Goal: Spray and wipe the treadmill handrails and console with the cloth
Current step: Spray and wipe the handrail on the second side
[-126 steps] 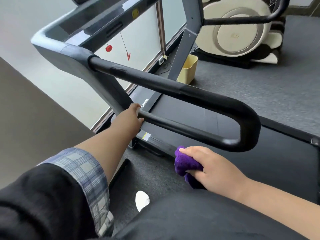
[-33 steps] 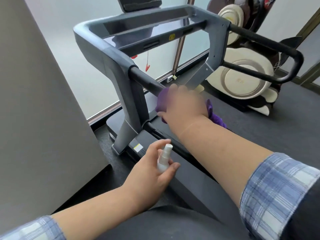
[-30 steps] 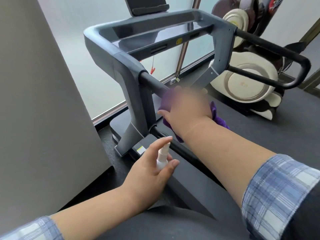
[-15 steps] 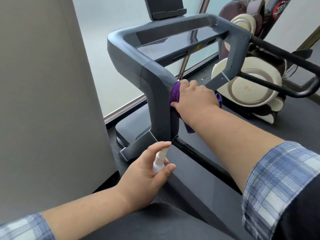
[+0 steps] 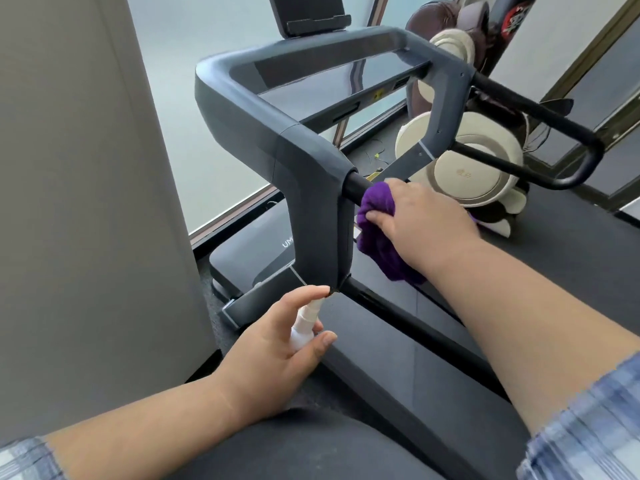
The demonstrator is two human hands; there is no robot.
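My right hand grips a purple cloth wrapped over the near black handrail, right where the rail leaves the grey upright of the treadmill frame. Part of the cloth hangs below my wrist. My left hand holds a small white spray bottle low beside the upright's base, index finger on its top. The glossy console panel lies across the top of the frame. The far handrail loops out to the right.
A grey wall panel stands close on the left. A cream and brown massage chair sits behind the far rail. The black treadmill deck runs under my arms. Frosted glass is behind the console.
My right hand and the cloth slid a little away from the upright along the near rail. The view shifted left and closer. My left hand kept the spray bottle in place.
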